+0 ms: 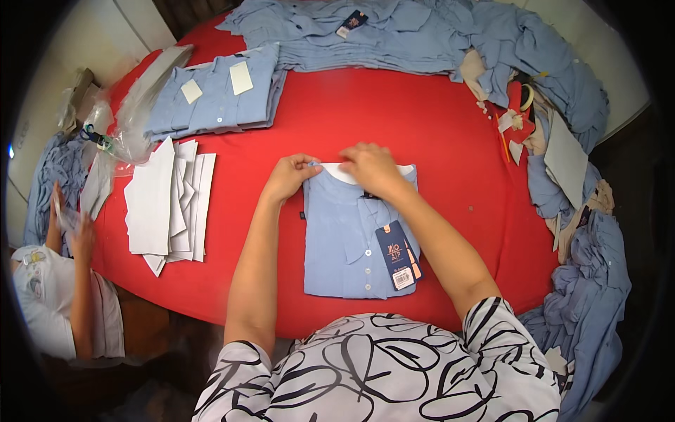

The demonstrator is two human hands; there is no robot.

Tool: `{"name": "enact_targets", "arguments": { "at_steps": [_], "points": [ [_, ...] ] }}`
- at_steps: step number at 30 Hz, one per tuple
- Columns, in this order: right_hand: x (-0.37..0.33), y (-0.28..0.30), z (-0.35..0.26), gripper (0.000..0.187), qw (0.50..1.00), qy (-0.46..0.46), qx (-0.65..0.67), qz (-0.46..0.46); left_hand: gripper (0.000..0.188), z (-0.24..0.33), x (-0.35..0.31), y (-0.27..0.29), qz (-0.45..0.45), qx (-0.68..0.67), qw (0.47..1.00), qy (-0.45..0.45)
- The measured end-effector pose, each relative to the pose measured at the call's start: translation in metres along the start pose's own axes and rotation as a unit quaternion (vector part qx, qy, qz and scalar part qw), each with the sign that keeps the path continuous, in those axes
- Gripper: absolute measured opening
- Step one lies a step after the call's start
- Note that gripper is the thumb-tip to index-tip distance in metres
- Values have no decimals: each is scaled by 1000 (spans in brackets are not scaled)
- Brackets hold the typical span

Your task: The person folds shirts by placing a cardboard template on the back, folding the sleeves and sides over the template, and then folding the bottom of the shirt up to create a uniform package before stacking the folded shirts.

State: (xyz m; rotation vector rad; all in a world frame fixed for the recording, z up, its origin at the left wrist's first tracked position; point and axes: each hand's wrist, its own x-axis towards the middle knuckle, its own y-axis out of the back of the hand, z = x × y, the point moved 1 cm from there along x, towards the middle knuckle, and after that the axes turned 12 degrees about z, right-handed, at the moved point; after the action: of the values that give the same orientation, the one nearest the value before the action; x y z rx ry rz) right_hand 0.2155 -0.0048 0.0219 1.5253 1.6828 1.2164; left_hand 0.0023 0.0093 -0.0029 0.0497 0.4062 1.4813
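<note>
A folded light-blue shirt [334, 232] lies in front of me, buttons up, with a white card [337, 172] showing along its neck edge. A dark blue hang tag [396, 257] with a smaller orange-edged tag rests on its right front. At the shirt's top left corner, my left hand [288, 177] pinches the fabric between thumb and fingers. My right hand [373, 169] is over the neck edge, its fingers apart and bent across the card. It partly hides the collar, and I see nothing held in it.
White card sheets [158, 204] are stacked to the left on the red tablecloth [337, 105]. Folded blue shirts [218, 98] lie behind them, beside clear plastic bags [140, 116]. More shirts [365, 42] line the far and right edges. A person [67, 295] works at the left.
</note>
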Motion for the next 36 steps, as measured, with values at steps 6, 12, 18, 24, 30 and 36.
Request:
{"name": "enact_targets", "arguments": {
  "at_steps": [6, 12, 18, 24, 30, 36],
  "points": [
    [2, -21, 2, 23, 985, 99, 124, 72, 17, 12, 15, 3, 23, -67, 997, -20],
    [1, 5, 16, 25, 992, 84, 47, 77, 19, 24, -3, -16, 94, 190, 972, -103],
    [-34, 91, 113, 28, 969, -93, 228, -15, 28, 39, -27, -49, 180, 372, 846, -338],
    [-41, 57, 122, 15, 911, -197, 362, -6, 48, 39, -38, -104, 111, 317, 868, -366],
    [-22, 54, 116, 22, 970, -163, 177, 48, 55, 24, -33, -104, 110, 301, 866, -384],
    [-11, 62, 130, 22, 950, -113, 271, -108, 48, 23, -29, -105, 136, 264, 879, -373]
  ]
}}
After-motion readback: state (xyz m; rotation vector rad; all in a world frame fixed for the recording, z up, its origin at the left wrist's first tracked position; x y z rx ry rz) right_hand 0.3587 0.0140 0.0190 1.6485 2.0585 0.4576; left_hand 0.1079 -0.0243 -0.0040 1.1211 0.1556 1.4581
